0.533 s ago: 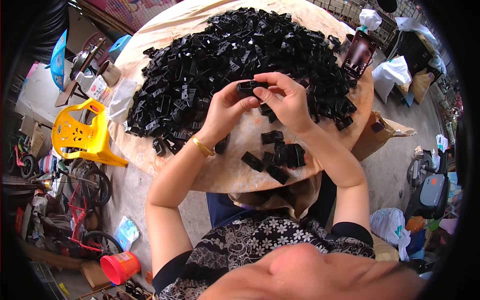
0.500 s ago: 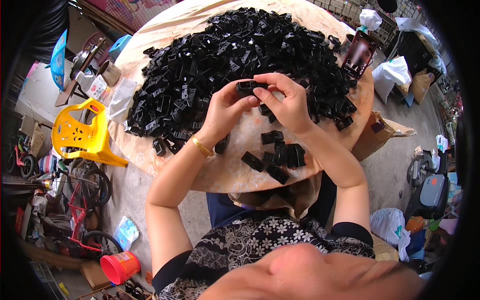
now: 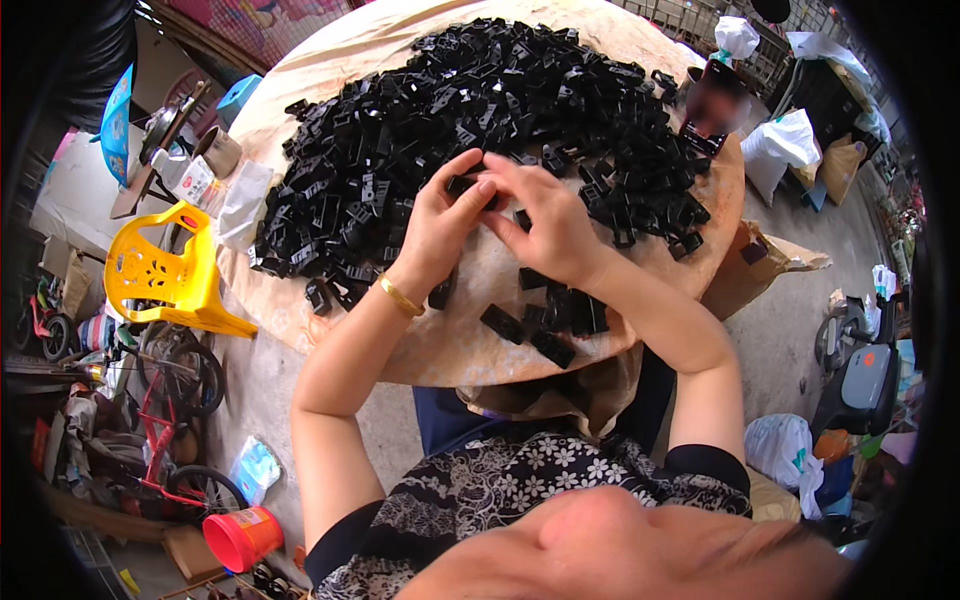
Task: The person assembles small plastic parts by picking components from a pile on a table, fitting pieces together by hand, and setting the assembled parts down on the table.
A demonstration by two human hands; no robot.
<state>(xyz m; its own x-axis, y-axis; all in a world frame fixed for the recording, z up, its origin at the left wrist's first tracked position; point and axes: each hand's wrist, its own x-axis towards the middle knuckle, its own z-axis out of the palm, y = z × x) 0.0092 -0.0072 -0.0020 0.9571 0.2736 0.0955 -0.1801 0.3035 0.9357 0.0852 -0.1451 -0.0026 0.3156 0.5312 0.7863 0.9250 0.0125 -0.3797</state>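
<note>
A person sits at a round table [image 3: 290, 95] spread with a peach-coloured cloth, both bare hands raised over the near edge of a large pile of small black plastic parts [image 3: 470, 110]. Half a second ago one black part showed plainly between the fingertips of both hands; now the hands have drifted a little to the left and the fingers have closed over it, which suggests it is being turned or pressed rather than put down. The left hand [image 3: 437, 228], with a gold bangle [image 3: 400, 295] at its wrist, appears to pinch the held part [image 3: 460, 185] between thumb and forefinger. The right hand [image 3: 548, 222] is bent inward, its fingertips meeting the left's, but the fingers cover too much to tell whether it grips too. Nearer the person, a few loose black parts [image 3: 503, 324] lie apart from the pile. No writing can be made out on the black parts. A phone [image 3: 715, 108] at the table's right has a blurred screen; a white packet [image 3: 195, 180] at left and a red bucket [image 3: 243, 538] on the floor carry printed labels.
</note>
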